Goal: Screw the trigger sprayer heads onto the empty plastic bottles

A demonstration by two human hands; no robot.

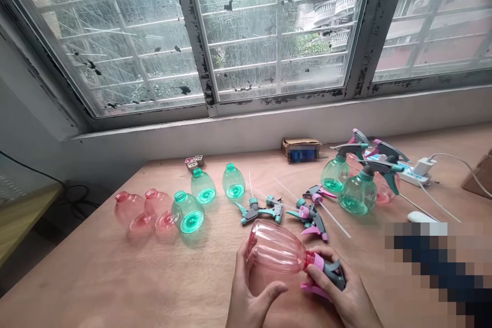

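One pink bottle (pixel 274 248), tilted on its side, base against the fingers of my left hand (pixel 249 287), thumb spread clear. One pink-and-grey spray head (pixel 335 274) at its neck, held in my right hand (pixel 348 294). Far left: two pink bottles (pixel 126 209), three green bottles (pixel 191 213), open-necked. Beyond my hands: loose spray heads (pixel 252 213). Far right: headed spray bottles (pixel 355 199), power strip (pixel 415 178).
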